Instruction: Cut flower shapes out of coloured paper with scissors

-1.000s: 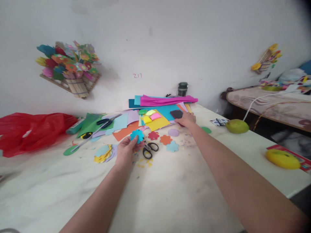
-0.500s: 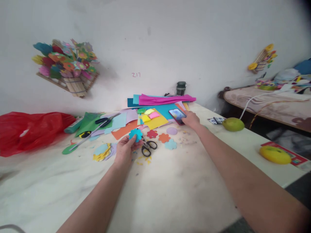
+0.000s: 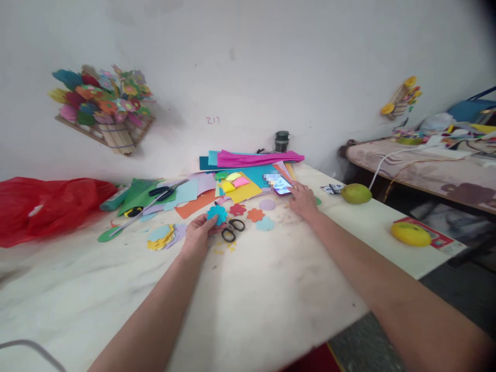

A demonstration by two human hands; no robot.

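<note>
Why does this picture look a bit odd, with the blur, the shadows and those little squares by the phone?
Head view: soft light, a faint shadow on the table, a dark top right corner; the red bag looks smeared; blocky squares cover part of the screen of the phone; the right forearm looks stretched towards the edge.

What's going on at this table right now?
The left hand holds a blue paper flower just above the table, close to black-handled scissors. The right hand is at the near edge of a phone with its screen lit. Red, orange and pale blue cut-out flowers lie between the hands, with coloured sheets behind them.
</note>
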